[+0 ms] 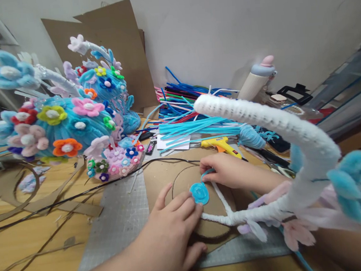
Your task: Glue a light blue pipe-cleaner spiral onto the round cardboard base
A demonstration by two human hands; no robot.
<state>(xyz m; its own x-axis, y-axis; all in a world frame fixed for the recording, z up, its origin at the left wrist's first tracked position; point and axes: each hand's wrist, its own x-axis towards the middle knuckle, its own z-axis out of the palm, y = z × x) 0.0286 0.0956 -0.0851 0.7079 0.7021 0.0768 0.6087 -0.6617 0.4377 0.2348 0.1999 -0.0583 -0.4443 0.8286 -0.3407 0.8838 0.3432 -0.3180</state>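
Note:
A flat coil of light blue pipe cleaner (pixel 200 193) lies on the round cardboard piece (pixel 183 181). Stretched over its lower left side, my left hand (pixel 172 222) touches the coil with its fingertips, little finger raised and thumb apart. My right hand (pixel 223 172) pinches the free end of the same pipe cleaner just above the coil. Around the coil fork the thin ends of a white wrapped stem (pixel 253 214), which rises and curves across the right side. Pink, lilac and blue fuzzy flowers (pixel 298 232) hang on it, and it partly hides my right forearm.
Blue domes covered with colourful flowers (pixel 63 120) stand at the left. Behind my hands lie bundled pipe cleaners (pixel 195 128), a yellow glue gun (pixel 220 142) and blue yarn (pixel 250 136). A black cable (pixel 108 182) crosses the grey cutting mat (pixel 119 225). Cardboard scraps (pixel 79 207) lie left.

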